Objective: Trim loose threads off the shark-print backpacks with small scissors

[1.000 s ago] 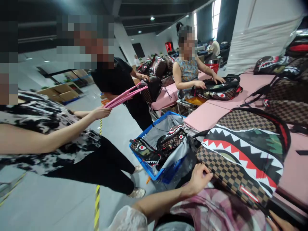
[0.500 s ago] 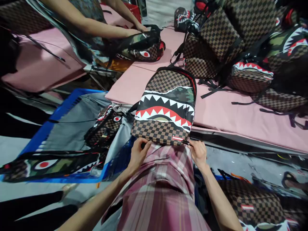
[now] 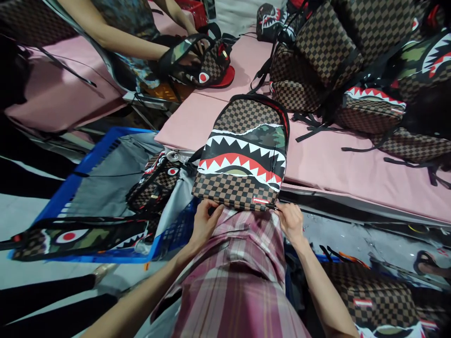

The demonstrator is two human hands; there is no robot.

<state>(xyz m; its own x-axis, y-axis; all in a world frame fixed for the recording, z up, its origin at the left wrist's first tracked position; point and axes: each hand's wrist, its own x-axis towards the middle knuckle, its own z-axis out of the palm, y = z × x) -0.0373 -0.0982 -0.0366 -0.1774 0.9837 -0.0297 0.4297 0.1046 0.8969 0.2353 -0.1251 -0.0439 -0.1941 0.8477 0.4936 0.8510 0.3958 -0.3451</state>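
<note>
In front of me a backpack (image 3: 243,155) with brown-and-black checks and a shark-mouth print leans on the pink table's edge, its bottom towards me. My left hand (image 3: 207,219) is closed on the bottom edge at the left, thumb towards the bag. At the bottom right corner, below a small red label (image 3: 261,200), the fingers of my right hand (image 3: 291,220) are pinched together. A thin dark pointed thing sticks out from these fingertips along the bag's bottom; it is too small to name. Black-and-red trim shows around the bag's top and right side.
Checked backpacks (image 3: 326,51) are heaped on the pink table (image 3: 338,180) at the right. A blue crate (image 3: 79,176) with bags stands at my left. Across the table a co-worker's arms (image 3: 130,44) handle a camouflage bag (image 3: 197,65). Another checked bag (image 3: 380,293) lies low right.
Both my hands and the backpack keep nearly the same place. The co-worker's bag has been turned and bent, so its checked part and red edge now face this way.
</note>
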